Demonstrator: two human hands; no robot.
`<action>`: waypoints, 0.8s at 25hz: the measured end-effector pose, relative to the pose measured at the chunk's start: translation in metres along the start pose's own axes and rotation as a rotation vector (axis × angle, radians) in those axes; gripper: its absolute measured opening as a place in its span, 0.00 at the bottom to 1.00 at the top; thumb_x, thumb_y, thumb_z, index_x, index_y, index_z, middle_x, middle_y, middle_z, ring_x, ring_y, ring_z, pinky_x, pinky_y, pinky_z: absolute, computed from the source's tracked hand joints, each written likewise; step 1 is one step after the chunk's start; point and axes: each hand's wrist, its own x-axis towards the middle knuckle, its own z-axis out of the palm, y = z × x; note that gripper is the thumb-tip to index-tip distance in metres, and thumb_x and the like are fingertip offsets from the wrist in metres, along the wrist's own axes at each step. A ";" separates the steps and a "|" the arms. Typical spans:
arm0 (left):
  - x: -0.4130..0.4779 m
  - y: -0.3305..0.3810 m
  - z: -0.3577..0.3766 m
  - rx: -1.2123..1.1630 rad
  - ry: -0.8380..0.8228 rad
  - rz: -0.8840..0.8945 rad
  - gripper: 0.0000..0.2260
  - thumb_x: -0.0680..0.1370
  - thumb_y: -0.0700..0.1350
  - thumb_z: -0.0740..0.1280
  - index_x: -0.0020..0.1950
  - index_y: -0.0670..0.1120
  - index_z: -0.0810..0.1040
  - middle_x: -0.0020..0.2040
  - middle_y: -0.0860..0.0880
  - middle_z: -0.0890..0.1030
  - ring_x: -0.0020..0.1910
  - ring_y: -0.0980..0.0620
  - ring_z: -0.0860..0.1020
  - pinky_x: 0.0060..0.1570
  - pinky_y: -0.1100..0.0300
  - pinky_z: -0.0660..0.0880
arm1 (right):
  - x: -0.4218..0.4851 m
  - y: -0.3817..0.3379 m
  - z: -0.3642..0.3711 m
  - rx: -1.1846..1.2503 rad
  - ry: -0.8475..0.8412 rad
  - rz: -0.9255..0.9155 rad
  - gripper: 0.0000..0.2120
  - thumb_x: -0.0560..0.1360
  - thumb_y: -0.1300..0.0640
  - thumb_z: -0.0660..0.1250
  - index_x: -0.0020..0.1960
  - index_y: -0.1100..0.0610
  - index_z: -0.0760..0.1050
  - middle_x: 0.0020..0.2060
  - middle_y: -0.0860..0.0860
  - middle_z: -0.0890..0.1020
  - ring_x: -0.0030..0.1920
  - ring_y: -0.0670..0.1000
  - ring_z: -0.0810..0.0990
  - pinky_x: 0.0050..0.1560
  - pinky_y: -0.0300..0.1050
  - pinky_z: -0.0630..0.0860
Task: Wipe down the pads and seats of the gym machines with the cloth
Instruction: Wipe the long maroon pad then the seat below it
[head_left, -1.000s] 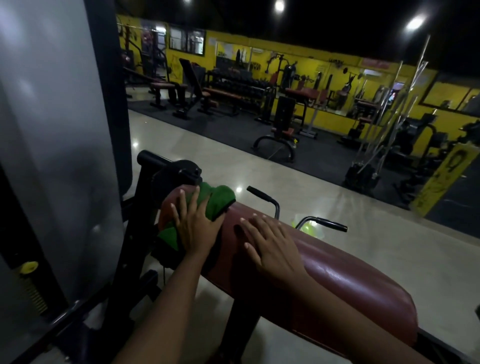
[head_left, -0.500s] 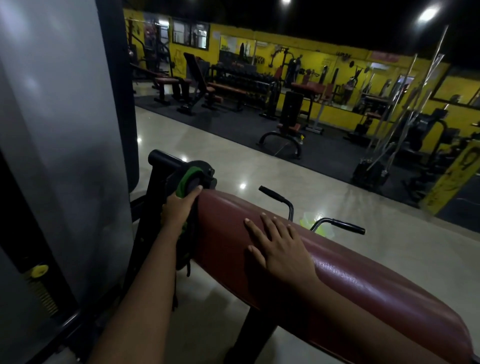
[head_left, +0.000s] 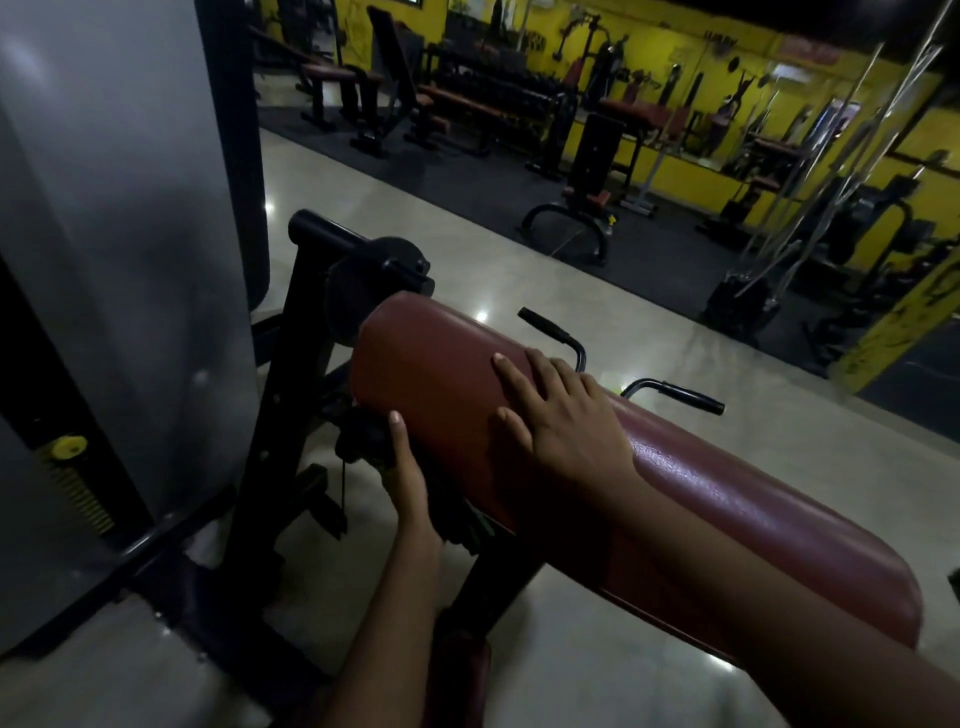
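nearest me, at 7 o'clock, my left hand (head_left: 410, 480) has dropped from the top of the maroon pad (head_left: 727, 499) to its near lower edge. a second ago it pressed the cloth (head_left: 362, 440) flat on the crown of the pad's left end, then slid it over that end. now the cloth is only a dark bunch just beyond my thumb, under the end of the pad, with a string hanging from it. my thumb lies straight along the pad's side. my fingers are hidden, so i cannot tell if they curl round the cloth. i judge the top and cap of this end wiped, the underside in hand, and the long run toward 4 o'clock still to do.

at the centre my right hand (head_left: 566, 421) stays flat on the pad, fingers spread, holding nothing.

counting: two hands, one cloth, one pad. past it at 1 o'clock are two black handles (head_left: 680, 396). at 9 o'clock there is one yellow knob (head_left: 66, 447) by one grey shroud (head_left: 119, 208). far off at 12 o'clock stand maroon benches (head_left: 462, 106), too dim to count.
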 end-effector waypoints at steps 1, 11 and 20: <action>-0.007 -0.013 0.001 0.000 0.028 -0.004 0.35 0.68 0.67 0.68 0.67 0.47 0.72 0.60 0.46 0.79 0.55 0.45 0.80 0.55 0.48 0.76 | -0.002 0.001 0.000 0.002 -0.002 0.003 0.28 0.79 0.39 0.42 0.76 0.47 0.49 0.72 0.58 0.64 0.69 0.59 0.65 0.65 0.56 0.66; -0.054 -0.048 0.014 0.026 0.108 -0.007 0.34 0.70 0.66 0.67 0.68 0.45 0.71 0.61 0.46 0.77 0.54 0.45 0.79 0.55 0.50 0.76 | -0.078 0.057 -0.018 -0.062 -0.056 -0.141 0.32 0.74 0.34 0.46 0.75 0.44 0.51 0.74 0.60 0.60 0.71 0.63 0.63 0.68 0.60 0.64; -0.090 -0.104 0.033 -0.120 0.208 0.029 0.27 0.74 0.60 0.66 0.66 0.44 0.72 0.58 0.49 0.78 0.51 0.49 0.80 0.51 0.54 0.76 | -0.093 0.074 -0.008 -0.090 0.027 -0.214 0.30 0.76 0.37 0.49 0.75 0.46 0.53 0.72 0.62 0.62 0.70 0.64 0.65 0.66 0.61 0.66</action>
